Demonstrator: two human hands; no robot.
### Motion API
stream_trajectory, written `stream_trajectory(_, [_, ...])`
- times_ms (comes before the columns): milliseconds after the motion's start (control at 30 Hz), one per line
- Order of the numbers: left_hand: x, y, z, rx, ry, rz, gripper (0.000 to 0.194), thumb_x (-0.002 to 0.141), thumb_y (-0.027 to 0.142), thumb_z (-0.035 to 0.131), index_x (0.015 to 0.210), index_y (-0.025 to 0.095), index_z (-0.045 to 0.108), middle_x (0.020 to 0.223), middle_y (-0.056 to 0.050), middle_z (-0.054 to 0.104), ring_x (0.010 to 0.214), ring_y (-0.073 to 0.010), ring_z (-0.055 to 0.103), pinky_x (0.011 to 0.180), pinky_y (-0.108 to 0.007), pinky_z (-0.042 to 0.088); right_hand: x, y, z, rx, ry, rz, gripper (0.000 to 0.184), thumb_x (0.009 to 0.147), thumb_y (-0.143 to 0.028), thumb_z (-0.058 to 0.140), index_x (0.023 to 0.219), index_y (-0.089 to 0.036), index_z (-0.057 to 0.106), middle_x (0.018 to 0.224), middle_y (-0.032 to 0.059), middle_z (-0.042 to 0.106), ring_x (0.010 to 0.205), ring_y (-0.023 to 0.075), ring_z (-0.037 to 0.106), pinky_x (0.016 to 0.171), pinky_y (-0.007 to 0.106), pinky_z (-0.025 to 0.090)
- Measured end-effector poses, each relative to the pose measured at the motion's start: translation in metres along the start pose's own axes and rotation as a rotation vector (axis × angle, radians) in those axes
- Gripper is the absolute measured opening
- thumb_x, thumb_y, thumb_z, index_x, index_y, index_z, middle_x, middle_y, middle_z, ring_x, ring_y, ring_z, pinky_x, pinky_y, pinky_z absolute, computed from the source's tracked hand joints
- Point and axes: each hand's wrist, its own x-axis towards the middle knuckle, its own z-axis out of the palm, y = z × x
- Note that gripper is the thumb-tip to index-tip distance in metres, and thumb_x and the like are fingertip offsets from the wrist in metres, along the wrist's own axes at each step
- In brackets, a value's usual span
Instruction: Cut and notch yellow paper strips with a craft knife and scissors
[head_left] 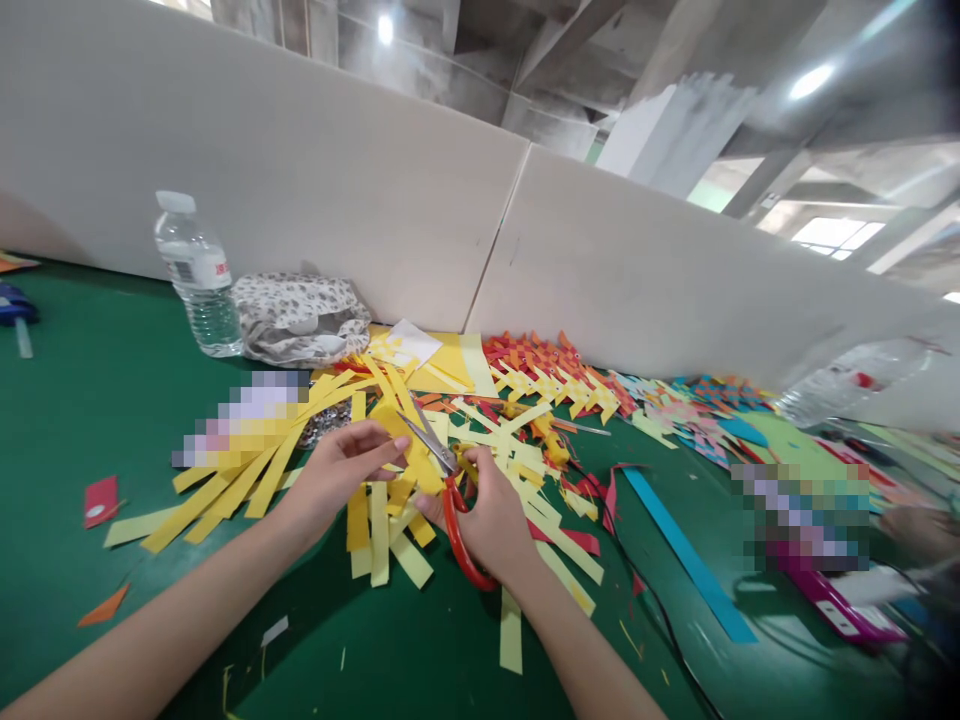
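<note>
My right hand [491, 515] is closed on a pair of scissors [456, 535] with red handles, their metal blades pointing up and to the left. Across from it, my left hand [349, 465] pinches a folded yellow paper piece [420, 462], which lies against the blades. Whether the blades are cutting into the paper cannot be made out. Beneath both hands spreads a heap of yellow and pale-yellow paper strips [380, 540]. Longer yellow strips [232, 490] fan out to the left, beside a patch of small shiny bits [324, 425].
A water bottle [199, 285] and a patterned cloth pouch [300, 320] stand by the white partition [337, 180]. Woven red-and-orange paper pieces [536, 355] lie behind the heap. A blue strip [690, 555], a black cable [660, 610] and another person's hand [919, 530] are on the right.
</note>
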Motion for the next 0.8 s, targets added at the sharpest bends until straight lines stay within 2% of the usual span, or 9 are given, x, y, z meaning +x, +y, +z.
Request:
stream_trajectory(367, [-0.0012, -0.0022, -0.0005, -0.027, 0.033, 0.05, 0.022, 0.06, 0.032, 0.078, 0.073, 0.019, 0.065, 0.071, 0.0, 0.064, 0.065, -0.0134, 0.06, 0.063, -0.025, 0.052, -0.0028, 0.0012, 0.0025, -0.012, -0.059, -0.004, 0.05, 0.061, -0.042, 0.071, 0.098, -0.025, 0.043, 0.082, 0.0001, 0.059, 0.072, 0.0194, 0.055, 0.056, 0.027, 0.037])
stream_trajectory(567, [-0.0003, -0.0058, -0.0001, -0.04, 0.004, 0.001, 0.021, 0.058, 0.026, 0.079, 0.071, 0.018, 0.064, 0.067, 0.001, 0.064, 0.061, -0.0108, 0.059, 0.063, -0.022, 0.051, -0.003, -0.0017, 0.001, -0.008, -0.06, 0.013, 0.05, 0.061, -0.042, 0.071, 0.098, -0.024, 0.042, 0.082, 0.0004, 0.058, 0.068, 0.0181, 0.053, 0.056, 0.027, 0.037])
stream_trajectory(800, [-0.0005, -0.0049, -0.0015, -0.096, -0.02, -0.063, 0.023, 0.057, 0.024, 0.079, 0.07, 0.017, 0.063, 0.066, 0.001, 0.064, 0.064, -0.0122, 0.061, 0.066, -0.024, 0.052, -0.0022, 0.0003, 0.0015, 0.042, -0.079, -0.015, 0.045, 0.061, -0.041, 0.07, 0.09, -0.024, 0.04, 0.079, -0.0025, 0.055, 0.061, 0.0138, 0.048, 0.05, 0.023, 0.033])
